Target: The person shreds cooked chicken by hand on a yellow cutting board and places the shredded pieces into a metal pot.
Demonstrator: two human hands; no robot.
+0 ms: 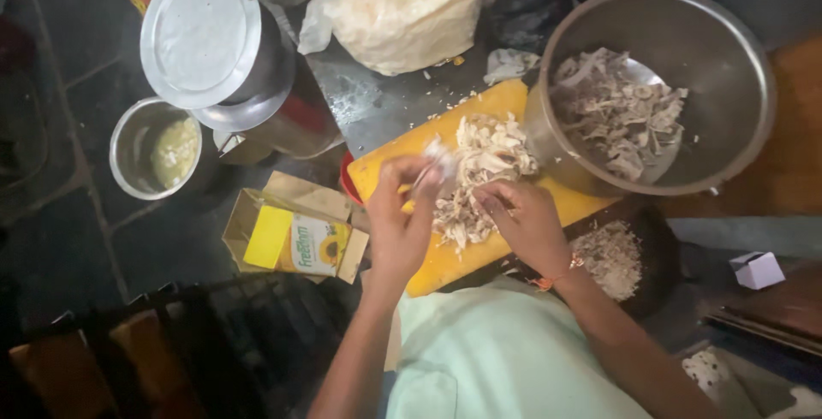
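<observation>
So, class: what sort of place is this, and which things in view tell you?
Probably a home kitchen counter. A yellow cutting board holds shredded meat, a big steel bowl holds more, and a lidded steel pot stands nearby.

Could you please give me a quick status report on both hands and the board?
Left hand pinching a shred of meat, blurred. Right hand pressing the shredded meat on the yellow board. Steel bowl of shreds overlaps the board's far corner.

Pale shredded meat [479,175] heaped mid yellow cutting board [445,269], w/ strands loose.
</observation>
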